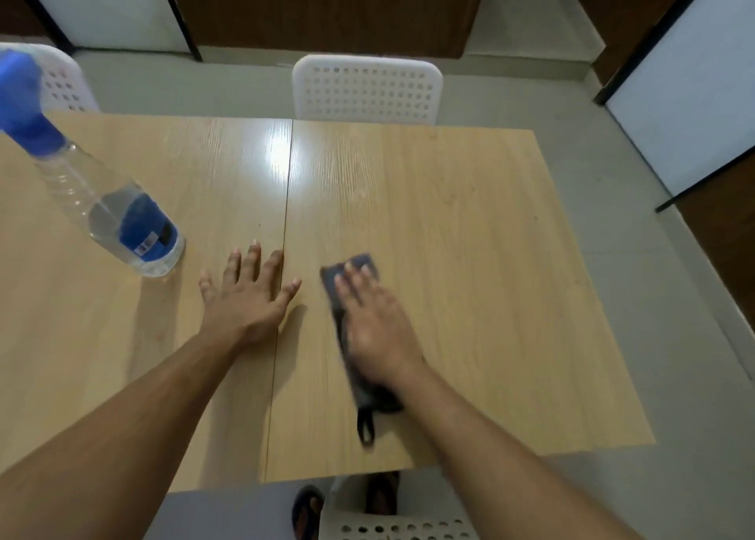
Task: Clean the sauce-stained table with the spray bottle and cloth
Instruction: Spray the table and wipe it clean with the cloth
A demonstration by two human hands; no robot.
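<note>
Left hand point(245, 298) splayed, right hand point(378, 327) flat.

No readable text anywhere. The clear plastic spray bottle with blue trigger head point(122, 217), near the left edge of the light wooden table point(449, 213), has a blue label; its print is too blurred to read.

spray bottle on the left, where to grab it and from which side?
Grip the clear ribbed body of the spray bottle, between the blue trigger head and the blue label. It stands upright with its sides exposed, so a sideways wrap likely works. Come from the right with the left hand, flat on the table beside it.
</note>
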